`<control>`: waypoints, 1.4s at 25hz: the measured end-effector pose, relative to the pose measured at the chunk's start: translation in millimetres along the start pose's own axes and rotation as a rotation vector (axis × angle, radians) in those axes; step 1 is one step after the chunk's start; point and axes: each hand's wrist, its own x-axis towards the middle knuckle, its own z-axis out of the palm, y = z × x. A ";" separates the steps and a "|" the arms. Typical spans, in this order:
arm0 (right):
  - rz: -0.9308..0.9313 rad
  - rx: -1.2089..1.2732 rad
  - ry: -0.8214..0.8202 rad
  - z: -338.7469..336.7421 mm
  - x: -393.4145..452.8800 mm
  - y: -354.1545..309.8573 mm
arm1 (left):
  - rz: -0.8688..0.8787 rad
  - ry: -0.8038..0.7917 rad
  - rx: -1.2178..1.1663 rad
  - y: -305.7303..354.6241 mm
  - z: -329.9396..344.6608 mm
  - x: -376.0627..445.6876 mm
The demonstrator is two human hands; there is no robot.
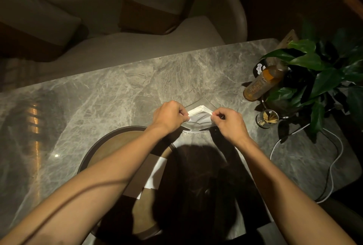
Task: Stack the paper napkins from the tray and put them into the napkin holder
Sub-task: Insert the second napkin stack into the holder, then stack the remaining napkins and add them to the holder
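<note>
A stack of white paper napkins (199, 114) stands between the walls of a clear napkin holder (204, 101) on the marble table. My left hand (169, 116) pinches the stack's left end and my right hand (228, 122) pinches its right end. Nearer to me lies a round brown tray (110, 140) with white and brown napkins (157, 172) on it, partly under my left forearm and in the shadow of my head.
At the right stand a brown bottle (261, 83), a small glass of toothpicks (268, 118) and a leafy potted plant (318, 79). A white cable (334, 162) loops over the table's right side. A cushioned bench (117, 48) runs behind the table's far edge.
</note>
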 end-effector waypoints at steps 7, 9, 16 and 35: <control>-0.024 0.009 0.057 1.4 -15.4 -2.9 | 0.111 0.048 -0.183 -7.8 0.5 -24.6; -0.063 -0.009 0.115 3.3 -27.0 -11.3 | 0.148 0.053 -0.233 -11.9 -2.1 -35.5; -0.147 0.038 0.086 56.1 -80.2 -53.6 | 0.102 0.119 -0.299 -56.2 -21.9 -77.6; 0.289 -0.112 -0.015 223.0 -148.5 -70.1 | -0.517 0.150 -0.388 -203.0 11.5 -183.0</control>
